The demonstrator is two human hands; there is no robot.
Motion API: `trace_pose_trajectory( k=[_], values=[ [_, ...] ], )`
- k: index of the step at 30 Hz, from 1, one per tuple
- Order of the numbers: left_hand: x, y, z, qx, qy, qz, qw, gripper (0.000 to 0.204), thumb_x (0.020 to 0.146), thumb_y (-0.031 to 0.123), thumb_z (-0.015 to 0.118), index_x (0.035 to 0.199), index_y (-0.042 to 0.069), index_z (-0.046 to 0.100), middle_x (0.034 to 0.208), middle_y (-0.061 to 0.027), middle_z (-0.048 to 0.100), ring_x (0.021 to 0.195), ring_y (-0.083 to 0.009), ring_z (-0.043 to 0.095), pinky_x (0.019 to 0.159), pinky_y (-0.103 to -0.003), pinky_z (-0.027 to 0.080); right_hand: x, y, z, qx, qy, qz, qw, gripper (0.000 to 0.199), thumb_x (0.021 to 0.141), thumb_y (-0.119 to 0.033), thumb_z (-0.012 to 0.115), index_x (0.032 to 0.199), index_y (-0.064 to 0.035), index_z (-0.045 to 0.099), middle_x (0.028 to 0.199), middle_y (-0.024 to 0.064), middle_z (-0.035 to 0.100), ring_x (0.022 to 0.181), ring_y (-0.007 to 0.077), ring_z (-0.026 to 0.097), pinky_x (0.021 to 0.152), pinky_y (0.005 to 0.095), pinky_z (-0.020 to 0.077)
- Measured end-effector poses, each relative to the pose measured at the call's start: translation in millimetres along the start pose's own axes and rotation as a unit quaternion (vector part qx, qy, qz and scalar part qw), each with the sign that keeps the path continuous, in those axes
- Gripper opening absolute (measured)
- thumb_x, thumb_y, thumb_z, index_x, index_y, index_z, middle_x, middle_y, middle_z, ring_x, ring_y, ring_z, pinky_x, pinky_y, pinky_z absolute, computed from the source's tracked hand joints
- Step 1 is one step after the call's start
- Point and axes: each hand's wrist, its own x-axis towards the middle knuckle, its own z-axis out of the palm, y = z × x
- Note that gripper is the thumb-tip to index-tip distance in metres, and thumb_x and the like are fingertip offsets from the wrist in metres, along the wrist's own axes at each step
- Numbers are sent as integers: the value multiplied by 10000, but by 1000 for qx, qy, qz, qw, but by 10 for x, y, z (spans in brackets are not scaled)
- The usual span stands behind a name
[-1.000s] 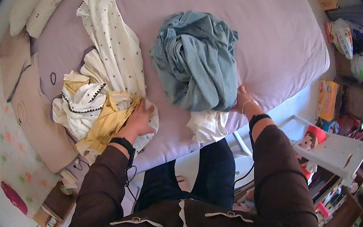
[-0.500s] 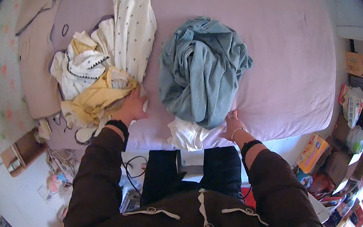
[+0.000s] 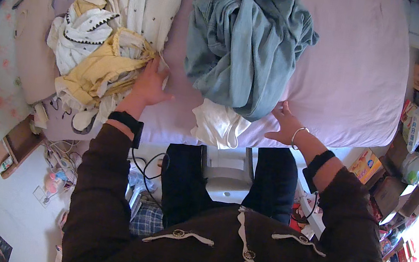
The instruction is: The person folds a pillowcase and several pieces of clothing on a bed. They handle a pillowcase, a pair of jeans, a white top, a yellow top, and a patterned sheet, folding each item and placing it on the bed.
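A crumpled yellow garment [image 3: 102, 65] is lying bunched on the lilac bed [image 3: 346, 70], left of a heaped blue denim garment [image 3: 245, 45], which is overlapping a white cloth [image 3: 218, 127].

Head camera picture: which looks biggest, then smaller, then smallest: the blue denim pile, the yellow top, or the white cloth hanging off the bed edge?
1. Blue denim pile, clearly the largest.
2. Yellow top.
3. White cloth at the bed edge.
The last two look close, and both are partly covered, so that order is unsure.

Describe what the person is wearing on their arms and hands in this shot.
Both arms are in dark brown long sleeves. The left hand is bare, with a black band on its wrist. The right hand is bare too, with a thin silver bracelet and a black cuff under the pushed-up sleeve.
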Motion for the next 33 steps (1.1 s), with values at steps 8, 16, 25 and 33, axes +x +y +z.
trace_pose_trajectory(
  k=[8, 16, 25, 33],
  values=[
    [-80, -57, 124, -11, 48, 29, 998, 887, 617, 428, 861, 1386, 89, 578, 1612, -265, 179, 1471, -425, 256, 1170, -468, 318, -143, -4, 16, -91, 14, -26, 995, 956, 755, -470, 765, 1554, -192, 321, 1554, 407, 124, 1276, 463, 523, 1081, 431, 434],
    [-184, -73, 189, 2, 86, 77, 993, 892, 605, 361, 865, 1403, 98, 563, 1603, -264, 217, 1465, -428, 273, 1181, -454, 302, -295, -123, 79, -161, 41, -13, 986, 923, 770, -469, 755, 1549, -226, 323, 1573, 380, 117, 1176, 439, 608, 1026, 434, 479],
    [-211, -12, 382, -26, 117, 36, 992, 904, 646, 387, 869, 1418, 62, 530, 1577, -265, 285, 1456, -406, 307, 1181, -428, 303, -277, -103, 410, -179, 128, -14, 976, 800, 791, -541, 725, 1442, -167, 450, 1549, 291, 296, 1260, 430, 547, 1028, 458, 484],
    [-143, 1671, 285, -342, 417, 151, 828, 879, 752, 398, 818, 1403, -59, 442, 1397, -297, 505, 1310, -431, 479, 1097, -441, 391, -146, 1, 665, -23, 236, -23, 971, 651, 862, -481, 653, 1362, -76, 551, 1366, 185, 580, 1334, 438, 467, 1102, 456, 403]
  ],
)
